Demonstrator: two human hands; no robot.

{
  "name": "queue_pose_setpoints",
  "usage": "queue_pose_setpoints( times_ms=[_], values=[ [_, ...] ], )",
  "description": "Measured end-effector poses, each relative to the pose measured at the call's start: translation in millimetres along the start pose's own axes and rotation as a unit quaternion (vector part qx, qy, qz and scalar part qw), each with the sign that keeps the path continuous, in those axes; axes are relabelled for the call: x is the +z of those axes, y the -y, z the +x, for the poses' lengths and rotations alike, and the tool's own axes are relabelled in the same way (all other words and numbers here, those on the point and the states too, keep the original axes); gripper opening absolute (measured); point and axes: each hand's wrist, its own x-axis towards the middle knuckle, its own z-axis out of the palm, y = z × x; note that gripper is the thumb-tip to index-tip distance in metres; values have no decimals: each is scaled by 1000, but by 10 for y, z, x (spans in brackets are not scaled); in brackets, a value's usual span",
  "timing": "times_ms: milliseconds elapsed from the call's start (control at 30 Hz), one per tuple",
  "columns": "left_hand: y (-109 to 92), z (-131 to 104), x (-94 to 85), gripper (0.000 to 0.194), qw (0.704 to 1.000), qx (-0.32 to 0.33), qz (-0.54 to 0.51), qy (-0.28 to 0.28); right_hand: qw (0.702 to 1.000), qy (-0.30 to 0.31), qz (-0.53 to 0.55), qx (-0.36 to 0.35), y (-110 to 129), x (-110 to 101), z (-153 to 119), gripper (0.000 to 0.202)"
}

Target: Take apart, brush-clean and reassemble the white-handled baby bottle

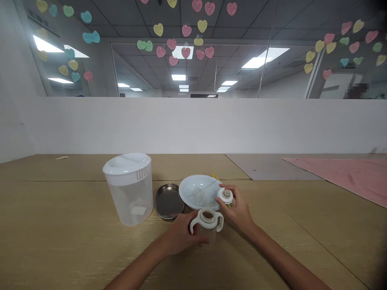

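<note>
My left hand (pixel 184 235) is wrapped round a clear bottle (pixel 207 233) with white side handles; its round mouth faces up, uncovered. Up and to the right of that mouth, my right hand (pixel 237 207) grips a white round cap (pixel 225 195) with a ridged knob in its middle, apart from the bottle. Behind both hands lies a white plate (pixel 188 187) holding clear pieces and a thin stick or straw that I cannot make out well. Something yellow (pixel 214 176) shows at the plate's back edge.
Left of the plate sits a round dark metal tray (pixel 169 201). Further left stands a tall translucent container (pixel 130 197) with a white lid. A pink cloth or mat (pixel 347 173) covers the far right of the table (pixel 75 241). A white wall rises behind.
</note>
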Motion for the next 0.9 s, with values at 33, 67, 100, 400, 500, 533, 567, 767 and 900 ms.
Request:
queue_pose_setpoints(
  times_ms=[33,67,100,400,500,533,567,767,900],
  values=[
    [-1,-1,2,45,1000,0,0,-1,1000,9,-10,16,10,1,2,31],
    [-3,-3,3,45,1000,1,0,-1,999,18,-18,28,18,2,3,33],
    [-4,-5,3,45,1000,2,-2,-1,999,23,-25,37,23,3,3,34],
    [-1,-10,-9,46,1000,2,-5,-2,999,7,-47,17,21,12,14,36],
    [-1,-9,-4,44,1000,-2,-8,-1,998,-1,-58,3,6,12,19,33],
    [0,-9,-2,44,1000,-3,-10,0,998,-5,-64,-3,-7,11,21,32],
    [0,-9,0,44,1000,-4,-11,1,997,-8,-70,-11,-23,9,24,32],
    [1,-19,5,48,1000,-4,0,2,994,-14,-92,-55,-105,7,44,27],
    [37,-25,19,68,1000,-5,18,3,995,-15,-87,-47,-64,5,46,22]
  ],
)
